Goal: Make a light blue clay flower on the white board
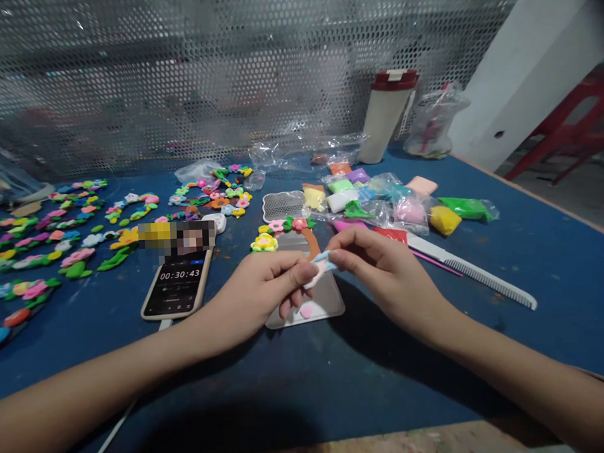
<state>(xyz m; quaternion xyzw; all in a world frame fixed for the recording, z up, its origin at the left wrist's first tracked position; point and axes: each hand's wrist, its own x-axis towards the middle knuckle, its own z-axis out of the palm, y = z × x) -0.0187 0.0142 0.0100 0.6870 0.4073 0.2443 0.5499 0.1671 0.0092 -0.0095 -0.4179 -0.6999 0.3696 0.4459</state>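
Note:
Between my two hands is a small piece of pale blue and white modelling clay (322, 266), stretched from one set of fingers to the other. My left hand (279, 281) pinches its white end between thumb and forefinger. The bluish end is pinched by my right hand (371, 260). Below them lies a translucent white plate (330, 304), partly covered by my hands. On its far part is a curved clay piece with a brown band (311, 243), a yellow flower (264, 243) and a pink-red flower (299, 224). A flat pink clay dot (306, 311) sits near the plate's front edge.
A phone (179, 278) showing a timer lies left, its cable running to the front edge. Colourful clay wreaths (131, 207) spread over the left side. Bagged clay (409, 210), a white comb (484, 278) and a tumbler (385, 119) are on the right. Perforated metal (225, 76) stands behind.

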